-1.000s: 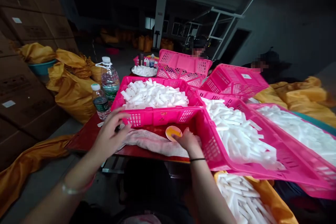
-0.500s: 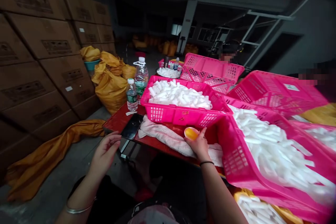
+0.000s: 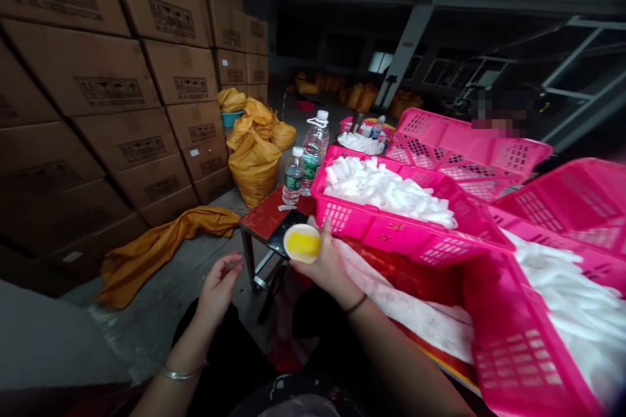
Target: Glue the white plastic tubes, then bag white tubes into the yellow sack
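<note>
Right hand (image 3: 327,266), centre of frame: closed around a small round container (image 3: 302,242), white-rimmed with a yellow interior, held tilted with its mouth toward the wearer. The container sits just off the near corner of the red table (image 3: 264,220), in front of a dark phone (image 3: 286,234) lying at that corner.

Left hand (image 3: 218,285), lower centre-left: palm up, fingers loosely curled, holding nothing visible; it hangs over the person's lap, apart from the container.

Step in hand, by my judgement: the container is lifted clear of the table and presented toward the empty hand, possibly for dipping or wetting the fingers. The next move would call for bringing the two hands together while keeping the container level enough not to spill.

Surroundings: a pink basket (image 3: 391,228) of white tubular pieces (image 3: 386,189) stands right of centre; a pale cloth (image 3: 405,306) lies along the table edge below it. Two water bottles (image 3: 306,163) stand behind the phone.

Not determinable: what the yellow content is; whether anything small rests in the left palm. The nearer pink basket at lower right is cut off by the frame edge. A co-worker at upper right is largely in darkness.
</note>
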`<state>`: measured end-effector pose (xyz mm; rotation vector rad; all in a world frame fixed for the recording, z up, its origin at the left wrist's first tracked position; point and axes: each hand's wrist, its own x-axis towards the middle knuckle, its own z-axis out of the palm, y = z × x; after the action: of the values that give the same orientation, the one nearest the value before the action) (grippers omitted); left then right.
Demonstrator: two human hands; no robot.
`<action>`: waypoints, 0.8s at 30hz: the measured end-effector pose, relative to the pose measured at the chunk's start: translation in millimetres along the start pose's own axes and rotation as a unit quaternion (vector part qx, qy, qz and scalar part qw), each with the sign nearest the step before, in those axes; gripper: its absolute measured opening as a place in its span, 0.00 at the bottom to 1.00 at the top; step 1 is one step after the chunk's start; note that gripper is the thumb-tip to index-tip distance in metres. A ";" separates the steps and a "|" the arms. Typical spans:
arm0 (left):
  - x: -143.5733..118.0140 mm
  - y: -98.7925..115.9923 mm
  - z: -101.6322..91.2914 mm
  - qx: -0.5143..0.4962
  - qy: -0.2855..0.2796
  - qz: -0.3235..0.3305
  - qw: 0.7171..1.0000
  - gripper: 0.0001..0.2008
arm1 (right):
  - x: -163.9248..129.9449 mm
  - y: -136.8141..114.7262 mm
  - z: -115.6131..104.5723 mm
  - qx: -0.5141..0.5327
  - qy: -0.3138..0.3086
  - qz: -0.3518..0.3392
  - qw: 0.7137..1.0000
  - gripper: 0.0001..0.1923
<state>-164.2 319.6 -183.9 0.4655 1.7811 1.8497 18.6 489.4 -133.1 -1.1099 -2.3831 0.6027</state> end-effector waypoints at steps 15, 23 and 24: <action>73.3 9.8 -46.9 0.045 -0.025 0.045 0.998 0.21 | 105.6 -85.3 109.0 -0.076 -0.090 0.053 0.992 0.69; 30.5 -5.0 15.3 0.142 -0.124 0.132 0.973 0.17 | -40.4 0.4 9.2 0.058 0.015 -0.037 0.998 0.26; 21.4 -4.9 32.1 0.176 -0.159 0.177 0.955 0.15 | -64.2 22.6 -8.7 0.057 0.042 -0.025 0.997 0.23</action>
<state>-162.0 358.1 -188.8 1.2161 1.8885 1.5504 74.2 453.7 -151.8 -1.0042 -2.2675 0.6522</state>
